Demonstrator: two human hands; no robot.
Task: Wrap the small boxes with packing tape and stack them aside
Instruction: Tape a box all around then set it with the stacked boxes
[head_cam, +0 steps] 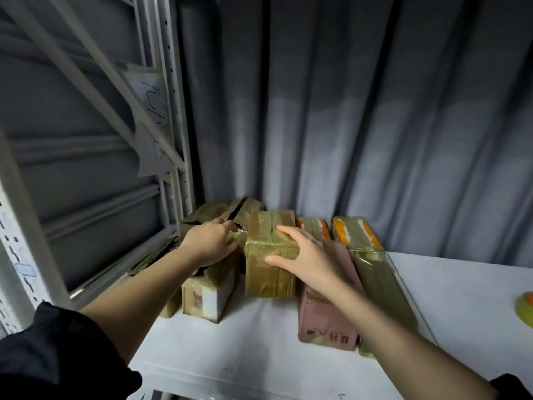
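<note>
A tape-wrapped brown box (266,264) stands on the white table (236,339) against the back row of boxes. My right hand (305,255) grips its right side, thumb across the front face and fingers on top. My left hand (209,241) reaches to the box's left side, fingers curled at its top left corner above a torn box with a white label (207,295). Right of my wrist lie a pink box (326,319) and a long green-taped box with orange ends (366,255). More brown boxes (219,212) sit behind my left hand.
A grey metal rack (86,157) with a paper note stands on the left. A grey curtain (375,125) hangs behind the boxes. A yellow-green roll of tape (525,307) shows at the table's right edge.
</note>
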